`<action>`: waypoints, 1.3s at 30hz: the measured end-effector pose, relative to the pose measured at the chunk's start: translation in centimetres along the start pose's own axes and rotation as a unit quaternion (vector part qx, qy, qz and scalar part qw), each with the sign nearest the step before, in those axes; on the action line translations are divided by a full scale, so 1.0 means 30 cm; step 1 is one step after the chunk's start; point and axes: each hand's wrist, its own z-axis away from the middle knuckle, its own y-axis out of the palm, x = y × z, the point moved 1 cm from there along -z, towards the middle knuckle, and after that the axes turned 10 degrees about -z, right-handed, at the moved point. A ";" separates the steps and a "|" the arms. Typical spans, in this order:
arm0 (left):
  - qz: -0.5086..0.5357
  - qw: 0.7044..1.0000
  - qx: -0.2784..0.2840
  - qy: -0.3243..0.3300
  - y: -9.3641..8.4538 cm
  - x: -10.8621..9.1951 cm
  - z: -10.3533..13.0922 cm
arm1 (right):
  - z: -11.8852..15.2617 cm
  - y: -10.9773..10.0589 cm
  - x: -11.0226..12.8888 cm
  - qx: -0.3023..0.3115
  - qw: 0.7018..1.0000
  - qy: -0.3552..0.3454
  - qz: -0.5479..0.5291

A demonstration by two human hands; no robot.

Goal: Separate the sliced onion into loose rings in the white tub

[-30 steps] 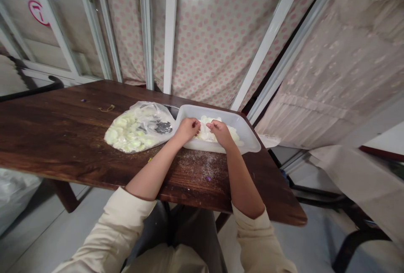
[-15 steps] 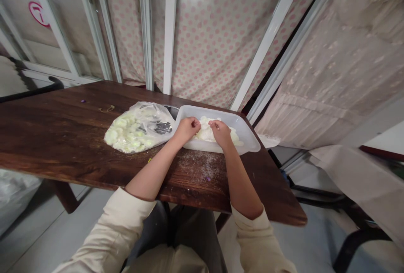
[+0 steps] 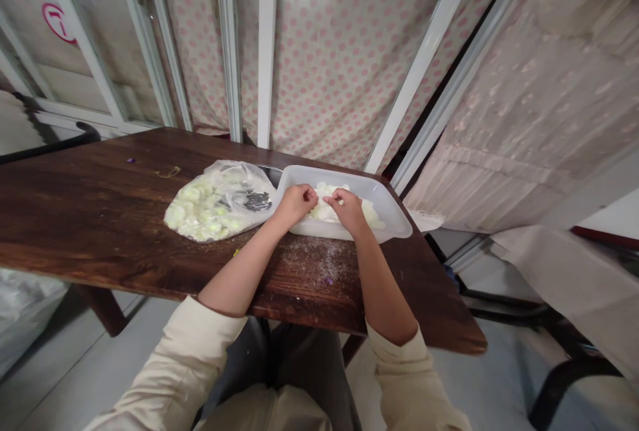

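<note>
My fingers curl in on both sides: my left hand is a loose fist at the near rim of the plastic tray, my right hand pinches pale slices heaped inside it. Both forearms reach straight over the desk, sleeves pushed up. A clear bag of greenish pieces lies just left of the tray

Makeshift food-prep room: worn wooden table, dotted curtain, bagged cut vegetables, plastic tub.
</note>
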 end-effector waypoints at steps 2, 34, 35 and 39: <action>-0.006 1.000 -0.008 -0.005 -0.002 0.000 0.000 | 0.002 -0.004 0.005 -0.016 1.000 0.010 -0.008; -0.298 0.899 -0.026 -0.321 -0.188 0.166 -0.005 | -0.001 -0.018 -0.006 -0.095 0.994 0.048 0.004; -0.319 0.890 0.012 -0.324 -0.178 0.190 -0.004 | -0.001 -0.018 -0.008 -0.095 0.994 0.048 -0.006; -0.375 0.884 0.016 -0.278 -0.114 0.265 0.006 | 0.001 -0.014 -0.018 -0.090 0.993 0.049 -0.050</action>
